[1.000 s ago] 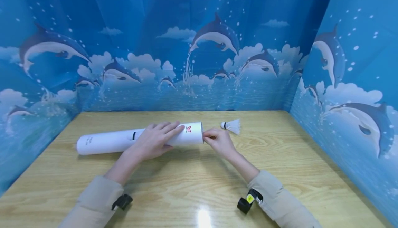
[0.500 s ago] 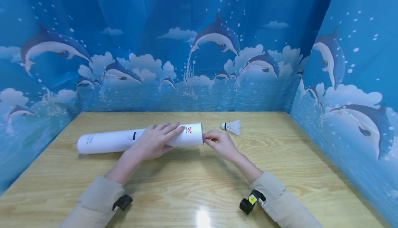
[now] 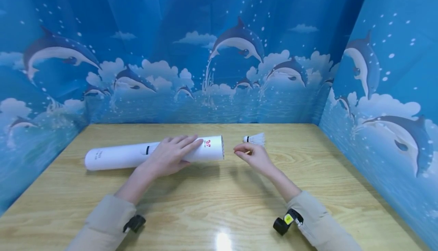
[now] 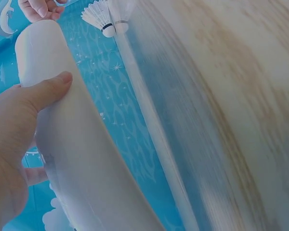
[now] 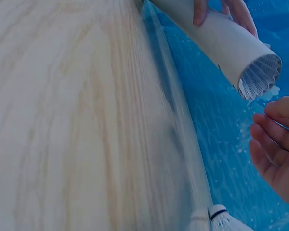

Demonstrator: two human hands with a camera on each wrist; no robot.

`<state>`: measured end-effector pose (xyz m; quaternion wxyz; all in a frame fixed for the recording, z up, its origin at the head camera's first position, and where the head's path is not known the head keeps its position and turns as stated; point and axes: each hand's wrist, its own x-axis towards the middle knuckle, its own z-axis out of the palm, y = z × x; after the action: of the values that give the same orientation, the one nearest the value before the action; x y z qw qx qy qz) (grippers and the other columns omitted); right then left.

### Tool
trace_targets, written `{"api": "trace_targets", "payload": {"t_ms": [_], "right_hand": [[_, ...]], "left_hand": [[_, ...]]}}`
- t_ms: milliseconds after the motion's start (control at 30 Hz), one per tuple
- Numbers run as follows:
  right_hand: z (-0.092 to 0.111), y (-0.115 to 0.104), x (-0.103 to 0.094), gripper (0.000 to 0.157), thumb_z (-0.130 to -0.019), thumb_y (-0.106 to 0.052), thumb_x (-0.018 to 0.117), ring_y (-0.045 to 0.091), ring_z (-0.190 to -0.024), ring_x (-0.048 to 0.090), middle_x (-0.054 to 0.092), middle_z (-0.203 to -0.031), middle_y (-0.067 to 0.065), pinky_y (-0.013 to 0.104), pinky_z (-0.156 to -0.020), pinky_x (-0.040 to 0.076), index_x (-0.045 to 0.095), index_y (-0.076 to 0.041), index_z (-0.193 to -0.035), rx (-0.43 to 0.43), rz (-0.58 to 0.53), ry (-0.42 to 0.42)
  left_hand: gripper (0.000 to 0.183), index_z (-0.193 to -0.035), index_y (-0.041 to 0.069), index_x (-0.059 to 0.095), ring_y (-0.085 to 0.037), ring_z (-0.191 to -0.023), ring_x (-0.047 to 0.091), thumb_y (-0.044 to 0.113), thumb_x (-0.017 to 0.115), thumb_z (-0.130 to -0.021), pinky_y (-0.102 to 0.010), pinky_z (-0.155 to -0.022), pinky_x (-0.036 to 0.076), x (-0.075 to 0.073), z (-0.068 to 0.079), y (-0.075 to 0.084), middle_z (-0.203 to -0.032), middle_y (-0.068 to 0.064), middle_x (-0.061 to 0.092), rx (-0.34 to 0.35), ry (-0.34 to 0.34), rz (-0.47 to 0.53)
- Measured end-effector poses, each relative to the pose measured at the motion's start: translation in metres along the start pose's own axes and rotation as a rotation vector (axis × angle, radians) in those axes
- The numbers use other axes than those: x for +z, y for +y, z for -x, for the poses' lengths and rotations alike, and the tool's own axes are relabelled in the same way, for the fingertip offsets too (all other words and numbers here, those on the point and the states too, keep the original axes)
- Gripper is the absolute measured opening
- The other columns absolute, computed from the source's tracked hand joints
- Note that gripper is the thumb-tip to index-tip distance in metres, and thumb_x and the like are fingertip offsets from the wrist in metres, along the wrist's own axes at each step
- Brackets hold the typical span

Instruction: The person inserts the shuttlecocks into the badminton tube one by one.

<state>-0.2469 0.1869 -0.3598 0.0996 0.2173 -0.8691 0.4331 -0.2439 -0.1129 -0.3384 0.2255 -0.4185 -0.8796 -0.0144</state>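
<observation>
A white shuttlecock tube (image 3: 114,157) lies lengthwise on the wooden table, with a small red logo near its right end. My left hand (image 3: 171,154) grips it from above, thumb on the near side. Through a slot in the tube's side a shuttlecock's black band shows. White feathers (image 5: 260,77) of a shuttlecock fill the tube's uncapped right end in the right wrist view. Just right of that end, my right hand (image 3: 254,158) hovers apart from it, fingers loosely bent and nothing between them. Behind this hand lies a loose white shuttlecock (image 3: 257,139), cork pointing left.
The wooden table (image 3: 205,205) meets blue dolphin-printed curtains (image 3: 164,53) at its back and sides. A black camera on a strap (image 3: 287,220) is worn at the right wrist, and another black camera (image 3: 135,223) at the left.
My right hand has drawn back to the right from the tube's end, so the end now shows uncovered. The left hand and the tube have stayed in place.
</observation>
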Motion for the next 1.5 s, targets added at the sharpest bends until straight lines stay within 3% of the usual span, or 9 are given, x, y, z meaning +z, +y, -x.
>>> {"api": "trace_targets", "payload": {"t_ms": [200, 467, 633, 800, 967, 1233, 1500], "right_hand": [[0.001, 0.012, -0.018, 0.019, -0.089, -0.014, 0.063, 0.019, -0.080, 0.060, 0.068, -0.092, 0.010, 0.027, -0.063, 0.050, 0.069, 0.000, -0.101, 0.118, 0.025, 0.066], [-0.001, 0.030, -0.040, 0.027, -0.091, -0.017, 0.060, 0.027, -0.092, 0.060, 0.066, -0.103, 0.016, 0.031, -0.070, 0.051, 0.064, 0.002, -0.109, 0.247, 0.058, 0.096], [-0.005, 0.043, -0.049, 0.030, -0.090, -0.016, 0.060, 0.031, -0.092, 0.060, 0.065, -0.101, 0.020, 0.032, -0.072, 0.050, 0.062, 0.006, -0.111, 0.276, 0.109, 0.150], [-0.010, 0.055, -0.056, 0.035, -0.090, -0.016, 0.061, 0.035, -0.094, 0.059, 0.063, -0.101, 0.024, 0.040, -0.077, 0.049, 0.058, 0.010, -0.114, 0.305, 0.153, 0.182], [-0.016, 0.063, -0.058, 0.037, -0.089, -0.018, 0.062, 0.035, -0.093, 0.059, 0.062, -0.102, 0.026, 0.038, -0.075, 0.049, 0.057, 0.010, -0.112, 0.358, 0.163, 0.167], [-0.026, 0.069, -0.051, 0.035, -0.091, -0.021, 0.058, 0.027, -0.076, 0.065, 0.064, -0.098, 0.025, 0.029, -0.066, 0.049, 0.058, 0.009, -0.109, 0.439, 0.169, 0.086], [-0.029, 0.070, -0.044, 0.026, -0.090, -0.010, 0.057, 0.020, -0.069, 0.063, 0.064, -0.096, 0.024, 0.022, -0.059, 0.049, 0.060, 0.011, -0.105, 0.454, 0.182, 0.104]], "left_hand": [[0.084, -0.143, 0.017, 0.037, -0.029, -0.119, 0.048, 0.031, 0.079, -0.072, -0.054, -0.087, 0.046, -0.001, 0.001, -0.001, -0.141, -0.007, 0.043, 0.000, 0.002, 0.001], [0.084, -0.143, 0.018, 0.036, -0.030, -0.119, 0.048, 0.032, 0.079, -0.073, -0.055, -0.087, 0.045, 0.000, 0.001, -0.001, -0.141, -0.007, 0.043, -0.009, -0.007, -0.003], [0.083, -0.143, 0.017, 0.037, -0.030, -0.119, 0.048, 0.031, 0.079, -0.073, -0.055, -0.087, 0.045, -0.001, 0.002, -0.001, -0.141, -0.008, 0.043, -0.010, -0.007, 0.004], [0.083, -0.143, 0.017, 0.038, -0.029, -0.118, 0.048, 0.030, 0.079, -0.072, -0.054, -0.086, 0.046, -0.001, 0.003, -0.001, -0.140, -0.008, 0.044, -0.004, -0.004, -0.002], [0.082, -0.142, 0.017, 0.039, -0.029, -0.118, 0.048, 0.031, 0.080, -0.072, -0.053, -0.086, 0.047, 0.000, 0.004, -0.002, -0.140, -0.008, 0.044, 0.000, -0.003, -0.005], [0.083, -0.142, 0.017, 0.039, -0.029, -0.118, 0.049, 0.030, 0.080, -0.072, -0.053, -0.085, 0.047, 0.001, 0.005, -0.004, -0.140, -0.007, 0.044, 0.007, 0.000, -0.001], [0.082, -0.143, 0.017, 0.038, -0.029, -0.119, 0.048, 0.030, 0.079, -0.073, -0.053, -0.087, 0.046, -0.001, 0.004, -0.003, -0.140, -0.007, 0.044, 0.004, -0.015, 0.009]]}}
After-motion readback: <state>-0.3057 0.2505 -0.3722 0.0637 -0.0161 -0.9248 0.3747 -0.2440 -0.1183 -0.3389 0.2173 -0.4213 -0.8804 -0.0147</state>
